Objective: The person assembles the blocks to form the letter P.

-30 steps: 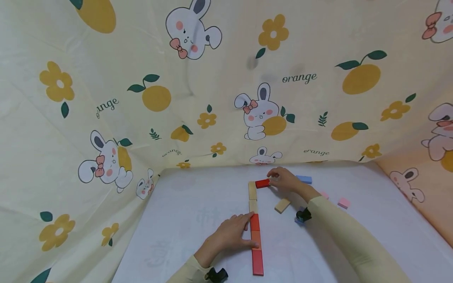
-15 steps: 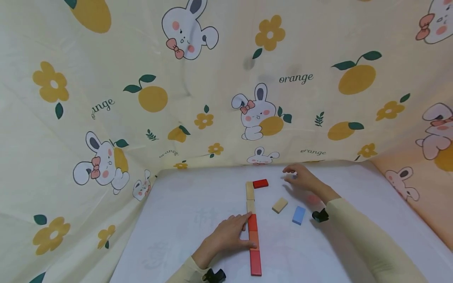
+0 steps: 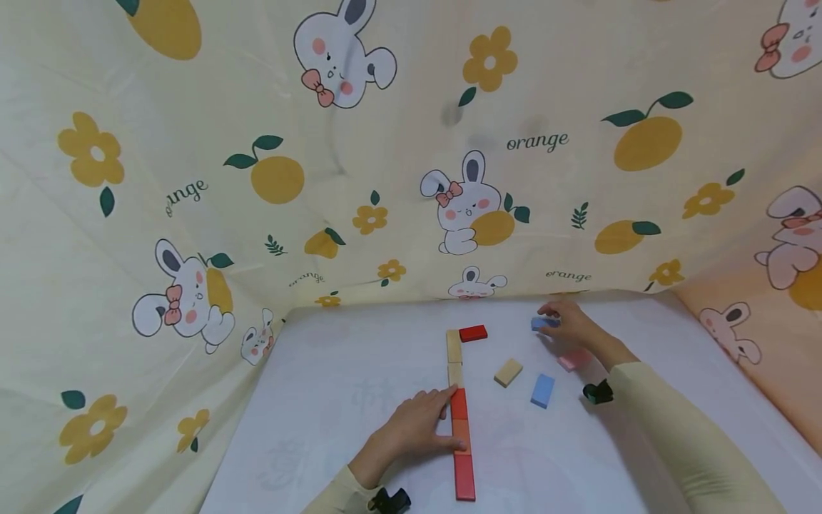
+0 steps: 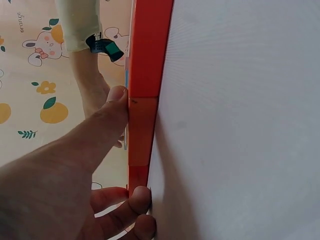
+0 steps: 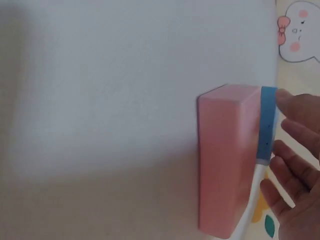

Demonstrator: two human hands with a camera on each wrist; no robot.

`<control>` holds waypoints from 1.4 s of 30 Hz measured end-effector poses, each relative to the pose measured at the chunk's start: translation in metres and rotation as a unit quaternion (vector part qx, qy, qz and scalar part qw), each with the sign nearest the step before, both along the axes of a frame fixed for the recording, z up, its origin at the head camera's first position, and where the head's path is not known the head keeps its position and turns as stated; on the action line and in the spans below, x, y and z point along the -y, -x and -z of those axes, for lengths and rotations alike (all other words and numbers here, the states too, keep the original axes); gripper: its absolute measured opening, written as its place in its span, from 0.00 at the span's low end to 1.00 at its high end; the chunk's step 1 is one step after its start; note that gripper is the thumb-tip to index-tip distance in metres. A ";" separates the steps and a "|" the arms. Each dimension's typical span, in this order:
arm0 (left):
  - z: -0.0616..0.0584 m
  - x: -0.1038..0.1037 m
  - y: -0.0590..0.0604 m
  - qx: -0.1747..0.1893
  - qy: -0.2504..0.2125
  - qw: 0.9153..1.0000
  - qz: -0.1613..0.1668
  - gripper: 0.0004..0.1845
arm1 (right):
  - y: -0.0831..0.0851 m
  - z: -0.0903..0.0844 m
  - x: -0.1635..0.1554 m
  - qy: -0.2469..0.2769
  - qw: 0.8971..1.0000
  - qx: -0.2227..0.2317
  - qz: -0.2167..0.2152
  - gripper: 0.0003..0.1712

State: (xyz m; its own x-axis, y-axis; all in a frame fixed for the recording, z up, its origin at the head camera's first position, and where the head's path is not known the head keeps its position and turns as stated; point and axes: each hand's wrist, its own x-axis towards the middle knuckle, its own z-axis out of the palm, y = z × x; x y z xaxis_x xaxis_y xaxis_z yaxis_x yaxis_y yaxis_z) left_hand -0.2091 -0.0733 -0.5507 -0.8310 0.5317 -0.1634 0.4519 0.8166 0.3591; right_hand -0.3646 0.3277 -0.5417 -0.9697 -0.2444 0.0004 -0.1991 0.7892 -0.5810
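A straight row of flat blocks (image 3: 459,421) runs up the white tabletop (image 3: 347,385): two wooden ones at the far end, then red, orange and red. A red block (image 3: 473,333) lies crosswise at the row's far end. My left hand (image 3: 432,421) lies flat against the row's left side, thumb (image 4: 112,107) pressed to the orange block (image 4: 142,135). My right hand (image 3: 568,325) reaches to the far right, its fingertips (image 5: 289,102) touching a blue block (image 3: 541,323). A pink block (image 5: 227,160) lies just in front of that hand.
Loose on the table right of the row are a wooden block (image 3: 508,372) and a second blue block (image 3: 542,390). A cloth printed with rabbits and oranges (image 3: 385,178) walls in the table at the back and both sides.
My right hand let go of the crosswise red block and moved right to the far blue block. The left hand stayed against the row.
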 end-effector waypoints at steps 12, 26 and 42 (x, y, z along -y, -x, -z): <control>-0.001 -0.001 -0.001 -0.004 0.008 1.000 0.002 0.57 | 0.003 0.009 -0.011 -0.013 0.999 0.039 0.026 0.24; 0.000 -0.001 0.000 -0.005 0.009 1.000 0.002 0.57 | -0.001 0.004 0.020 0.012 1.000 0.022 0.001 0.21; -0.001 -0.002 0.000 0.004 0.011 1.000 -0.005 0.58 | 0.000 0.005 0.062 0.037 0.996 0.084 0.005 0.22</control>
State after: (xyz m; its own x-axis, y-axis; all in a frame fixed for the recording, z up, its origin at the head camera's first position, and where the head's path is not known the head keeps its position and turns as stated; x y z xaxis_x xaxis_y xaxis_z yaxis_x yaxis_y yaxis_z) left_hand -0.2091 -0.0718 -0.5492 -0.8355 0.5187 -0.1811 0.4403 0.8293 0.3442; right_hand -0.3648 0.2659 -0.5466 -0.9599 -0.2403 -0.1446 -0.0868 0.7449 -0.6615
